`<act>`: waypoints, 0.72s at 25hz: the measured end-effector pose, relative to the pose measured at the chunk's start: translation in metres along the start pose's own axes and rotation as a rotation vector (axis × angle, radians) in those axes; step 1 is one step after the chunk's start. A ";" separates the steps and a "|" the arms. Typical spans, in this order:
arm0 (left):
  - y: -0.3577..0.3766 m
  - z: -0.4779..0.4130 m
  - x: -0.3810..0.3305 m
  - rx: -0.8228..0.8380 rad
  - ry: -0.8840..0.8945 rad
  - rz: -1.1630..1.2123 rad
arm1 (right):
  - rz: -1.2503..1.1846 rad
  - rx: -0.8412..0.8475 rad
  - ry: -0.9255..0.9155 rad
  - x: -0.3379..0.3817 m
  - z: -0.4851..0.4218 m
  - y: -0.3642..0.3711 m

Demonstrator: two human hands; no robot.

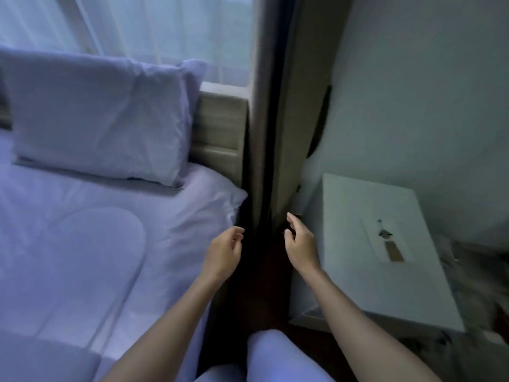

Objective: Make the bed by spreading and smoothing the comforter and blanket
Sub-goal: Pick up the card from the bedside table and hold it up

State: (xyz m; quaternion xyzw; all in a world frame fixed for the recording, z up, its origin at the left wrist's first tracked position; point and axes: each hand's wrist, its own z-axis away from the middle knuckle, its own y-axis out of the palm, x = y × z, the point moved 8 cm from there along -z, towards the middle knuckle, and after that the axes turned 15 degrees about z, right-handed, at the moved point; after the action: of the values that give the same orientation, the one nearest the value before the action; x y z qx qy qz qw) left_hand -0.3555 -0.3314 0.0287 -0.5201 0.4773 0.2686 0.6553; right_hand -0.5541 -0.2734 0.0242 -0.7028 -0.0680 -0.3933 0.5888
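both hands hung in the air beside the bed, empty. the left hand [224, 250] hovered just off the bed's edge, its fingers [237, 235] loosely curled and spread, holding nothing; their tips pointed toward the dark gap between bed and curtain. the right hand [300, 244] was raised over that same gap, fingers [292, 220] half open and relaxed, also gripping nothing, the two hands apart from one another.

left of the left fingers lay the white comforter [91, 244], spread flat over the mattress with a large stitched curve in its quilting and a bunched corner [220, 199] just above those fingers. beyond that corner a white pillow [96, 117] leaned against the wooden headboard [220, 128]. a sheer curtain [154, 26] covered the window behind, and a heavier beige drape [261, 119] hung ahead of the right fingers.

right of the right fingers stood a white bedside table [385, 285] with a small key-like item and tag [388, 244] on top; the blur kept it from being told clearly. the person's knee in pale fabric [275, 354] showed below.
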 end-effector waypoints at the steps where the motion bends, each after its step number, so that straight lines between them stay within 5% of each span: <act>1: 0.020 -0.001 -0.014 0.055 0.016 0.022 | 0.016 -0.028 0.047 -0.021 0.007 -0.018; 11: 0.223 0.008 -0.096 0.591 0.055 -0.047 | 0.117 -0.185 0.406 -0.196 0.068 -0.153; 18: 0.341 -0.004 -0.094 0.654 -0.159 -0.101 | 0.186 0.058 0.424 -0.298 0.017 -0.179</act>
State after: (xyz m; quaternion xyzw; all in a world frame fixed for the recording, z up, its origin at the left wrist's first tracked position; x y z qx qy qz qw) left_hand -0.6841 -0.2138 -0.0311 -0.2828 0.4594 0.1081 0.8350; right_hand -0.8496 -0.0956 -0.0260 -0.5906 0.1110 -0.4738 0.6438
